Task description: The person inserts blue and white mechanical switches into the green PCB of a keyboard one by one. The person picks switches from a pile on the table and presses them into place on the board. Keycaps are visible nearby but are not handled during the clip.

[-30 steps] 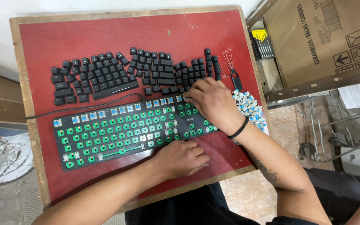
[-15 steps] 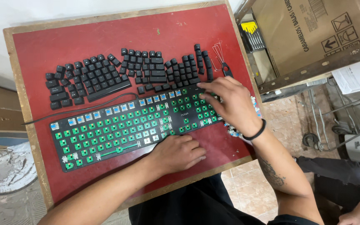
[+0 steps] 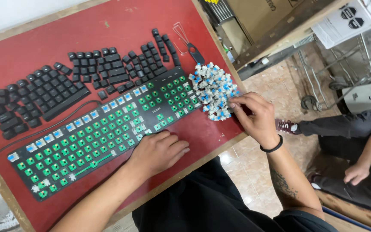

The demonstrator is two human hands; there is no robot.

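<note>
We work at a red surface (image 3: 86, 34) with a wooden rim. A keyboard (image 3: 99, 133) lies slantwise across it, caps off, its green board bare and a few blue switches seated along the upper row. Our left hand (image 3: 159, 150) rests on the keyboard's near edge, fingers loosely curled and pressing down, holding nothing. Our right hand (image 3: 254, 116), a black band at its wrist, reaches into the pile of switches (image 3: 213, 90) that sits just beside the keyboard's right end; thumb and forefinger are pinched at the pile's near edge, though we cannot tell whether a switch is between them. Beyond the keyboard, the black keycaps (image 3: 78, 81) lie in rows, laid out in the keyboard's order. A wire puller (image 3: 190, 45) with a black handle lies near the far right corner, just beside the caps. A black cable (image 3: 39, 131) runs off the keyboard toward the left edge. On the tiled floor to the right, another person (image 3: 348, 141) sits, one hand on a knee.
</note>
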